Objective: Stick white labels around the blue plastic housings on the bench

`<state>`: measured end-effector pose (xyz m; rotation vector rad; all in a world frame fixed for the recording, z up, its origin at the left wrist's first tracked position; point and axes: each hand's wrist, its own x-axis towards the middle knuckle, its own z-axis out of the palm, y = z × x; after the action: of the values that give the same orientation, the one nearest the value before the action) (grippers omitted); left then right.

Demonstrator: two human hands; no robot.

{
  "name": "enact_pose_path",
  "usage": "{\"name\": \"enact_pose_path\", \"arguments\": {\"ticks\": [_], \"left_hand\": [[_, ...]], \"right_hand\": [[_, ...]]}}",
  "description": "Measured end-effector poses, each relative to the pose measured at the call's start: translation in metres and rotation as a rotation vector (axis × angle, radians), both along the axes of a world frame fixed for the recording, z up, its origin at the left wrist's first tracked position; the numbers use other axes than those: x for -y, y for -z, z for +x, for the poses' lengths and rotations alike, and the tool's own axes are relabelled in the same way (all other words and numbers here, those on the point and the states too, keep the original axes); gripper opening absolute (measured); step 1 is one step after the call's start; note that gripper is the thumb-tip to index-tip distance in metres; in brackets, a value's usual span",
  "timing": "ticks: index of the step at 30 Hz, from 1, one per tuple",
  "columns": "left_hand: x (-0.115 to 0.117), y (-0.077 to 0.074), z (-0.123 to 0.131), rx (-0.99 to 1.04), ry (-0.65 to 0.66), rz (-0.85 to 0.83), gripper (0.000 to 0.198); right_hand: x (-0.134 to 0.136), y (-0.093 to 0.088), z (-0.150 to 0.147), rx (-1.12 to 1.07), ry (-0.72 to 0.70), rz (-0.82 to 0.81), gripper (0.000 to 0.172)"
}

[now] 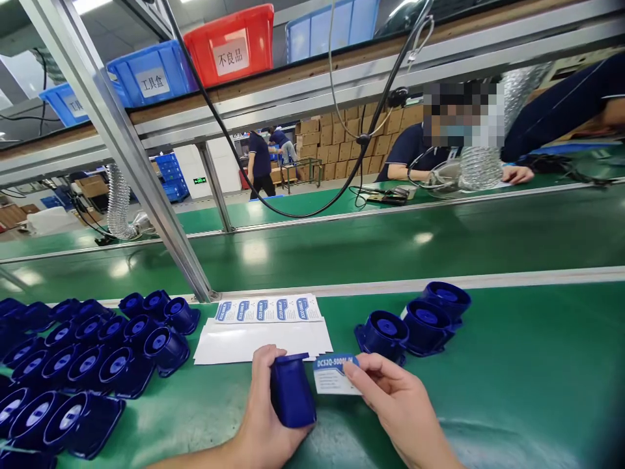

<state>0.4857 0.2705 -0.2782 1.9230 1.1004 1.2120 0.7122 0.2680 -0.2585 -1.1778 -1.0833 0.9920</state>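
Observation:
My left hand (pixel 271 407) is wrapped round a dark blue plastic housing (pixel 293 394), its smooth side turned up towards me. Between thumb and fingers, my right hand (pixel 398 397) pinches a white and blue label (pixel 336 376) printed "DC52Q-5000L/H". The label's left edge is close beside the housing; whether they touch I cannot tell. Just beyond both hands lie several label sheets (pixel 263 340), the top one (pixel 268 309) bearing a row of printed blue and white labels. Behind my right hand stand 3 more blue housings (pixel 427 326) in a cluster.
Many blue housings (pixel 88 361) stand in rows on the left of the green table (pixel 512 384). A metal post (pixel 131 150) rises behind them to a shelf with a red bin (pixel 229 45) and blue bins (pixel 151 73). A black cable (pixel 293 212) hangs ahead. A co-worker (pixel 410 150) sits opposite.

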Motion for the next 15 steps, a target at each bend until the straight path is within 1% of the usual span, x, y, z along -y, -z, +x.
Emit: {"name": "enact_pose_path", "arguments": {"ticks": [2,4,6,7,9,12,15], "left_hand": [[0.0,0.0,0.0,-0.008,0.006,0.004,0.091],[-0.002,0.001,-0.001,-0.021,0.016,0.016,0.094],[-0.004,0.001,-0.003,-0.045,0.023,-0.003,0.1],[-0.005,0.001,-0.003,-0.059,0.024,-0.026,0.104],[-0.006,0.002,-0.004,-0.076,0.026,-0.078,0.11],[-0.007,0.002,-0.005,-0.073,0.049,-0.12,0.114],[-0.008,0.001,-0.006,-0.049,0.079,-0.134,0.113]], "right_hand": [[0.0,0.0,-0.003,0.007,-0.023,0.016,0.037],[0.0,0.0,-0.005,0.014,-0.039,0.071,0.033],[0.001,0.0,-0.006,0.019,-0.039,0.103,0.031],[0.002,-0.001,-0.006,0.018,-0.033,0.094,0.032],[0.006,-0.005,-0.008,-0.005,-0.002,0.025,0.035],[0.012,-0.011,-0.013,-0.074,0.056,-0.113,0.044],[0.015,-0.016,-0.017,-0.12,0.032,-0.208,0.051]]}}
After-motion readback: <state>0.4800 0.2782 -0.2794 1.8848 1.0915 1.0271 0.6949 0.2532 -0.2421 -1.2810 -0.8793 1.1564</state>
